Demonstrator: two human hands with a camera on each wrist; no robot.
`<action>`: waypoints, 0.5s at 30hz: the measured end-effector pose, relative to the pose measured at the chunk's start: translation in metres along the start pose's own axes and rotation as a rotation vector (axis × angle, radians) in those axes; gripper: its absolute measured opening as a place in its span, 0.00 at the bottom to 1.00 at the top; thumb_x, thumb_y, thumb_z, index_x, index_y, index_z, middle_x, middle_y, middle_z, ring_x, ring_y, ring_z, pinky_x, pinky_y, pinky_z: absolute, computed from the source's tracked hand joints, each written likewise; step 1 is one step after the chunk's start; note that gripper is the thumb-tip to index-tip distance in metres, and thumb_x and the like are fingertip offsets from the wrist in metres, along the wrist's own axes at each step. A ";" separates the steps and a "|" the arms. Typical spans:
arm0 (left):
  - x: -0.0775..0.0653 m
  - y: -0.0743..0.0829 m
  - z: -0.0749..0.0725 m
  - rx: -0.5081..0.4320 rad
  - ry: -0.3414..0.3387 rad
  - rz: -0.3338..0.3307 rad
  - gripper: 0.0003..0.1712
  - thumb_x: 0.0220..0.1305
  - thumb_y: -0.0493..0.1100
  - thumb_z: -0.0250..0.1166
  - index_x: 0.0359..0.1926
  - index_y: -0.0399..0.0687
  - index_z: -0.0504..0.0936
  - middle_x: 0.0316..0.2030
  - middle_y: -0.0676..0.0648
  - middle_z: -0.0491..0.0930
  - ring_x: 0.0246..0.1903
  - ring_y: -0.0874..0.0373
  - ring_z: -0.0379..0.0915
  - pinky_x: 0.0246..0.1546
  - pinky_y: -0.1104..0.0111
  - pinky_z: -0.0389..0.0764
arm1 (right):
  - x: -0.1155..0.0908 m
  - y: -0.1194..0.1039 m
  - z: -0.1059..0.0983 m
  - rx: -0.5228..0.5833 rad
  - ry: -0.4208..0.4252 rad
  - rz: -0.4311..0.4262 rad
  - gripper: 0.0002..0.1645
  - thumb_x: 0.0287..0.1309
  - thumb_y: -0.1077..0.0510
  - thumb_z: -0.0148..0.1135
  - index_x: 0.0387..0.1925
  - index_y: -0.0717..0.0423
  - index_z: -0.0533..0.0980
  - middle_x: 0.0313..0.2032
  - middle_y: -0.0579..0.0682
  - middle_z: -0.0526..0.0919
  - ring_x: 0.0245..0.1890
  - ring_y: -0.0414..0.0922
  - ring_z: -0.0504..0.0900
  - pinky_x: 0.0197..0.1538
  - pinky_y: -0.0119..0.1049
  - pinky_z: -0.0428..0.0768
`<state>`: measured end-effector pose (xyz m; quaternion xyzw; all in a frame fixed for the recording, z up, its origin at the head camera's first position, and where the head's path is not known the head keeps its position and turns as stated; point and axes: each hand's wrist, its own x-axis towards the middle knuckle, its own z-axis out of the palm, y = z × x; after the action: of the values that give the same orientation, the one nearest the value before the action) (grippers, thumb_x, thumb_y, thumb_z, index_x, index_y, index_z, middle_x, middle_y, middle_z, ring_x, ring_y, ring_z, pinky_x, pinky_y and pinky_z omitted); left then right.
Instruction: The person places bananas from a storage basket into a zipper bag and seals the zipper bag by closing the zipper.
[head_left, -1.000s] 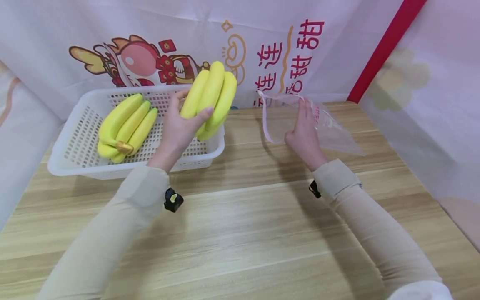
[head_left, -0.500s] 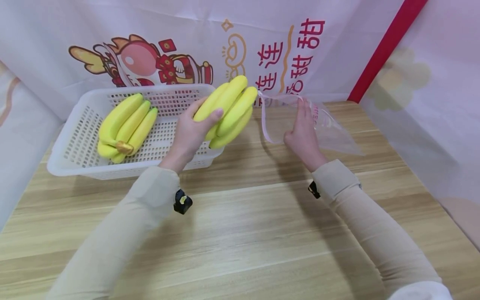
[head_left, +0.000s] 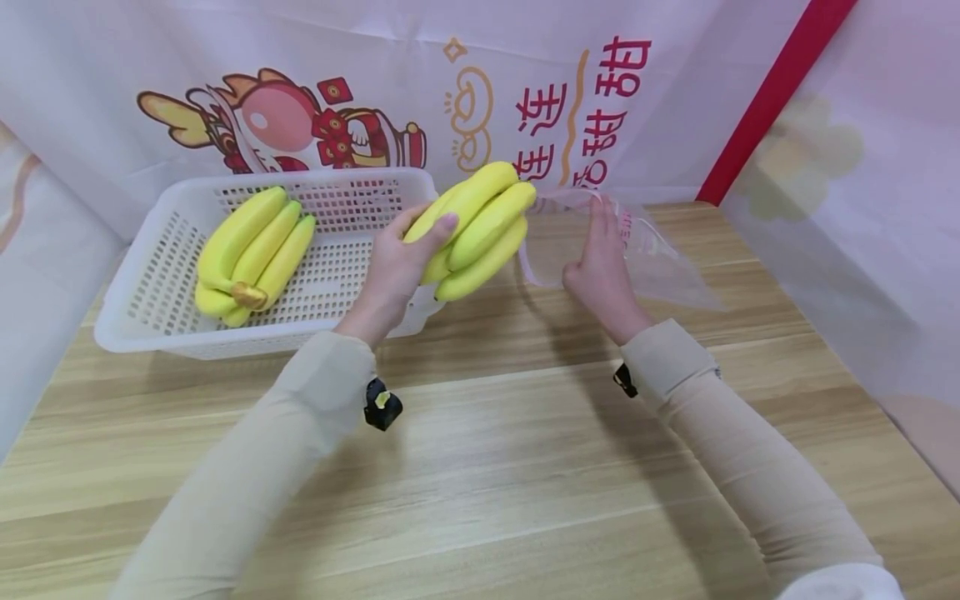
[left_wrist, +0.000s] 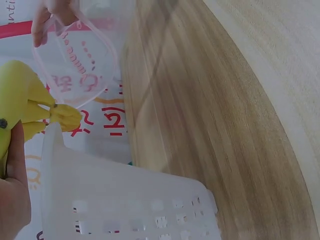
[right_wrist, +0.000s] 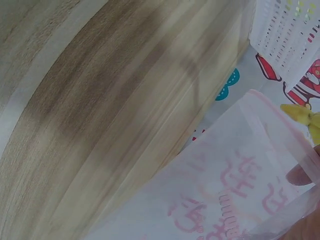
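A bunch of yellow bananas (head_left: 483,229) is gripped by my left hand (head_left: 397,267), thumb on top, just past the basket's right end. In the left wrist view the bunch's stem (left_wrist: 66,117) points toward the mouth of a clear plastic bag (left_wrist: 82,65). My right hand (head_left: 602,275) pinches the bag (head_left: 660,258) by its rim and holds the mouth open toward the bananas. Pink lettering shows on the bag (right_wrist: 215,195) in the right wrist view. A second banana bunch (head_left: 255,254) lies in the white basket (head_left: 120,333).
The perforated basket stands at the back left of the wooden table (head_left: 480,467). Behind it hangs a white printed cloth (head_left: 420,75) with a cartoon figure and red characters. Another pale cloth (head_left: 885,208) borders the right side.
My left hand has carried the bananas rightward from over the basket and tilted them toward the bag's mouth. My right hand has barely shifted, still holding the bag.
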<state>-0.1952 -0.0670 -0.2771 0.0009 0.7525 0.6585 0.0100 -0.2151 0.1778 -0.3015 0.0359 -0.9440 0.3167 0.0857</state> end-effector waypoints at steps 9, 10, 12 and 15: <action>0.003 -0.001 0.009 -0.023 -0.018 -0.052 0.36 0.60 0.60 0.63 0.67 0.54 0.68 0.58 0.47 0.73 0.47 0.60 0.72 0.48 0.69 0.76 | -0.001 -0.005 -0.002 0.013 0.014 -0.012 0.58 0.42 0.75 0.50 0.74 0.62 0.36 0.76 0.58 0.35 0.76 0.53 0.35 0.77 0.47 0.39; 0.003 -0.001 0.010 -0.030 -0.025 -0.056 0.36 0.60 0.60 0.63 0.66 0.54 0.68 0.57 0.47 0.74 0.46 0.60 0.72 0.48 0.69 0.76 | -0.001 -0.006 -0.002 0.016 0.016 -0.013 0.58 0.42 0.75 0.50 0.74 0.62 0.36 0.76 0.58 0.35 0.76 0.53 0.35 0.77 0.47 0.39; 0.003 -0.001 0.012 -0.040 -0.038 -0.062 0.35 0.61 0.60 0.62 0.66 0.54 0.69 0.56 0.47 0.75 0.46 0.60 0.72 0.48 0.69 0.76 | -0.002 -0.007 -0.002 0.019 0.018 -0.013 0.58 0.42 0.75 0.50 0.74 0.62 0.36 0.76 0.57 0.35 0.76 0.53 0.34 0.78 0.47 0.38; 0.003 0.000 0.015 -0.071 -0.044 -0.057 0.32 0.63 0.60 0.60 0.65 0.54 0.71 0.55 0.46 0.76 0.45 0.60 0.73 0.48 0.69 0.76 | -0.002 -0.007 -0.002 0.024 0.024 -0.017 0.57 0.42 0.74 0.50 0.74 0.62 0.37 0.76 0.57 0.35 0.76 0.53 0.34 0.78 0.47 0.38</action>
<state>-0.1981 -0.0521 -0.2793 -0.0067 0.7279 0.6841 0.0453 -0.2118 0.1736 -0.2958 0.0411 -0.9387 0.3275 0.0992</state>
